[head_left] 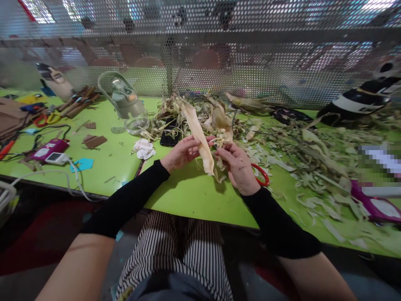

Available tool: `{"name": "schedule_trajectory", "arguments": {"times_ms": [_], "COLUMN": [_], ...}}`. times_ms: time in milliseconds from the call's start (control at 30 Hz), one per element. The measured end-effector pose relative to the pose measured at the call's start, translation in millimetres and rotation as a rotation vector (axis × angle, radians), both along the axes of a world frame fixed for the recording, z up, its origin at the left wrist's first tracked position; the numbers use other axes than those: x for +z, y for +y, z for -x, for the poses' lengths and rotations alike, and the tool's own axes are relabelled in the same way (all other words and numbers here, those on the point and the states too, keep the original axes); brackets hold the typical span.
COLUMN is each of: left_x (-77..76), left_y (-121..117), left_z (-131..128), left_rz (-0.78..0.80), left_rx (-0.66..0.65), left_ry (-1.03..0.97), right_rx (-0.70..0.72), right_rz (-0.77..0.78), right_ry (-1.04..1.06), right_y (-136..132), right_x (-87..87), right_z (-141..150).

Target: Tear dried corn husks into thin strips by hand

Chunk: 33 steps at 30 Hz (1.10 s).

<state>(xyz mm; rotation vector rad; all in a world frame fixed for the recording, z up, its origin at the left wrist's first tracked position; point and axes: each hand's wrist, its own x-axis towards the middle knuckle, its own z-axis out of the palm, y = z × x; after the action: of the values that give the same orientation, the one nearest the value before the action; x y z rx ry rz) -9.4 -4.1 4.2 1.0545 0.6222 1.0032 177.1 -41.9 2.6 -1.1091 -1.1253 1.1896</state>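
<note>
My left hand (181, 152) and my right hand (239, 167) are both above the green table (188, 196), near its front edge. Between them they pinch a long pale dried corn husk strip (197, 131) that runs up and away from me and hangs down past my fingers. My right hand also grips a small bunch of husk pieces (224, 136) at its fingertips. Red-handled scissors (261, 175) lie on the table just behind my right wrist. A heap of dried husks (200, 113) sits right beyond my hands.
Husk scraps (313, 167) litter the right side of the table. A black phone (170, 138), crumpled white paper (144, 148), a glass dish (136, 124), a glue gun (120, 98) and cardboard bits (94, 141) lie left. A perforated metal screen (200, 62) closes the back.
</note>
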Motion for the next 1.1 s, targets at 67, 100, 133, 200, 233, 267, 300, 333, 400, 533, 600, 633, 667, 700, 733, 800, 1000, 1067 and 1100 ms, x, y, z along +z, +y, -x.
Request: {"name": "schedule_trajectory", "arguments": {"times_ms": [67,100,133,200,233,267,300,333,400,533,600,633,667,700,733,800,1000,1067,1100], "left_x": [0.2,0.5,0.8,1.3,1.4,1.2,0.8,0.2,-1.9,-7.0,-8.7,-9.2,-9.5,-9.6,-9.7,-9.5,-7.6,-6.6,-6.0], "left_y": [-0.2,-0.4,-0.6,-0.8,-0.8,-0.7,-0.5,-0.2,0.5,1.3,1.4,1.4,1.5,1.6,1.8,2.1,1.4,0.7,0.3], "left_z": [-0.5,-0.7,-0.8,-0.9,-0.9,-0.8,-0.8,-0.8,-1.0,-2.2,-2.8,-2.9,-2.9,-2.8,-2.7,-2.6,-4.4,-4.7,-4.7], "left_rz": [0.001,0.001,0.001,0.005,0.009,0.013,0.019,0.025,0.039,0.094,0.127,0.139,0.146,0.149,0.149,0.148,0.164,0.173,0.178], "left_rx": [0.005,0.010,0.014,0.015,0.012,0.007,-0.001,-0.007,-0.023,-0.065,-0.080,-0.083,-0.084,-0.083,-0.080,-0.080,-0.099,-0.088,-0.085], "left_ry": [0.005,0.008,0.009,0.005,0.001,-0.005,-0.014,-0.027,-0.059,-0.121,-0.136,-0.139,-0.140,-0.141,-0.141,-0.139,-0.161,-0.162,-0.157], "right_rx": [0.013,0.021,0.029,0.047,0.056,0.062,0.065,0.064,0.046,-0.001,-0.013,-0.015,-0.018,-0.021,-0.024,-0.030,-0.019,0.001,0.009], "right_rz": [0.012,0.010,0.004,-0.009,-0.015,-0.020,-0.027,-0.035,-0.054,-0.074,-0.077,-0.075,-0.073,-0.072,-0.070,-0.065,-0.038,-0.019,-0.012], "right_ry": [-0.014,-0.024,-0.035,-0.057,-0.064,-0.068,-0.069,-0.066,-0.048,0.010,0.035,0.043,0.048,0.051,0.053,0.062,0.109,0.110,0.108], "right_y": [-0.5,-0.8,-1.0,-1.3,-1.4,-1.5,-1.6,-1.7,-1.7,-0.6,0.1,0.4,0.6,0.7,0.7,0.3,-1.8,-2.3,-2.5], "right_x": [-0.6,-1.2,-1.8,-2.9,-3.2,-3.1,-2.7,-2.0,-0.5,1.0,0.5,0.1,-0.2,-0.4,-0.4,0.0,4.5,5.6,6.0], "right_z": [0.3,0.2,0.0,-0.7,-1.1,-1.5,-1.8,-2.1,-2.3,-1.7,-1.3,-1.1,-1.0,-0.9,-0.8,-0.5,0.8,0.8,0.6]}}
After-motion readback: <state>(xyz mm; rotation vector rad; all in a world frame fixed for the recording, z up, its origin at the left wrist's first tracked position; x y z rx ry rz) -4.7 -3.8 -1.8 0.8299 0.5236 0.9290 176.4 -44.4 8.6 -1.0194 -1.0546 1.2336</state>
